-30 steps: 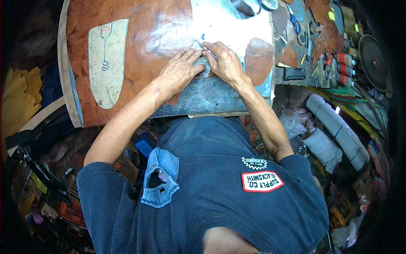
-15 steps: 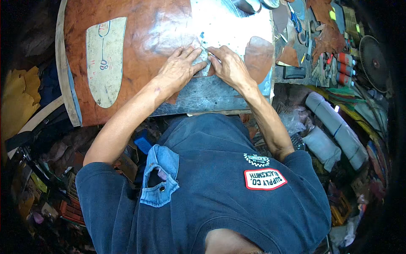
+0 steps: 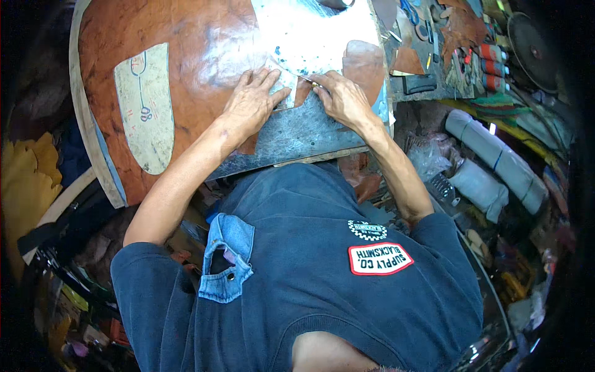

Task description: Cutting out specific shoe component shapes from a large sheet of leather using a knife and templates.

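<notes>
My left hand [image 3: 251, 102] lies with fingers spread, pressing a small pale pattern piece [image 3: 286, 82] down on the large brown leather sheet [image 3: 204, 31]. My right hand [image 3: 346, 101] pinches the short handle of a slim, pointed awl-like tool [image 3: 307, 80]; its thin metal shaft points left toward the pattern's edge. Its exact tip is lost in the glare. A small brown leather patch [image 3: 302, 93] shows between the hands. Further left on the sheet rests a long, pale, rounded pattern [image 3: 145, 118] with pen marks.
Another brown leather piece [image 3: 364, 68] lies beyond my right hand. Under the leather is a dark, scuffed work board [image 3: 297, 136]. On the right stand orange-and-grey cans [image 3: 494, 67] near blue-handled scissors [image 3: 409, 11], leather scraps and a dark round disc [image 3: 532, 53]. Wrapped rolls [image 3: 496, 158] lie below.
My right hand has drawn away from my left, widening the gap and showing more of the awl-like tool. My left hand stays on the pattern piece. The whole view has shifted and tilted slightly.
</notes>
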Demonstrator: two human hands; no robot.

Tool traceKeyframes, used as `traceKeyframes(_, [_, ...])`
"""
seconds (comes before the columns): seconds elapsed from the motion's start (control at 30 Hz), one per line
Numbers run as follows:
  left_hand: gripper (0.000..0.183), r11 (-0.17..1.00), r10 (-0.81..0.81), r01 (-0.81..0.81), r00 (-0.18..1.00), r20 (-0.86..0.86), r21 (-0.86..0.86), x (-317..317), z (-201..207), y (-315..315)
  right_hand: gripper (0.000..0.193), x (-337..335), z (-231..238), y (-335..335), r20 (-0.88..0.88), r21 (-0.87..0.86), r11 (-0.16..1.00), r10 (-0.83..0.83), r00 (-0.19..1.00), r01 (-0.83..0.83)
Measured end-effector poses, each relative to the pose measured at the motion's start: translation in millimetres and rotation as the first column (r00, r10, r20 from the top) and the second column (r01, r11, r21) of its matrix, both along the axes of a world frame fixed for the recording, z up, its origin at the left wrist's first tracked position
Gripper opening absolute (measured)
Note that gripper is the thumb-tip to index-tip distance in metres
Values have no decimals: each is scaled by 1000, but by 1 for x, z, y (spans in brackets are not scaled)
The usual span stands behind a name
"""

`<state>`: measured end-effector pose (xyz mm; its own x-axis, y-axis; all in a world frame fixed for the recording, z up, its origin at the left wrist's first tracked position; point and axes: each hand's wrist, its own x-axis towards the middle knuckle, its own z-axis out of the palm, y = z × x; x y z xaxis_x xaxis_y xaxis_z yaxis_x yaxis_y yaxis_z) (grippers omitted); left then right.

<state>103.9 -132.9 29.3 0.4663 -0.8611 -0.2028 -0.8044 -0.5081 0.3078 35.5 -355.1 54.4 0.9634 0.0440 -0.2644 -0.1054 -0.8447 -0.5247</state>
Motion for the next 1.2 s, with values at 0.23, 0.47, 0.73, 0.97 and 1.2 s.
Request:
traceKeyframes(0.23, [43, 993, -97, 99, 995, 39, -58, 7, -3, 4, 27, -12, -10, 13, 68, -54, 993, -103, 992, 106])
traceKeyframes(0.47, [44, 984, -176, 173, 983, 58, 52, 13, 3, -4, 28, -30, -12, 35, 251, 144, 928, -370, 894, 343])
traceKeyframes(0.73, [46, 972, -230, 223, 968, 98, 75, 16, 2, -4, 25, -31, -30, 98, 322, 150, 772, -629, 707, 618])
traceKeyframes(0.97, [45, 968, -247, 240, 961, 121, 68, 16, 2, -3, 28, -32, -41, 102, 361, 128, 785, -606, 708, 606])
traceKeyframes(1.2, [43, 971, -240, 236, 958, 156, 45, 15, -4, -4, 28, -33, -31, 103, 295, 106, 806, -585, 756, 582])
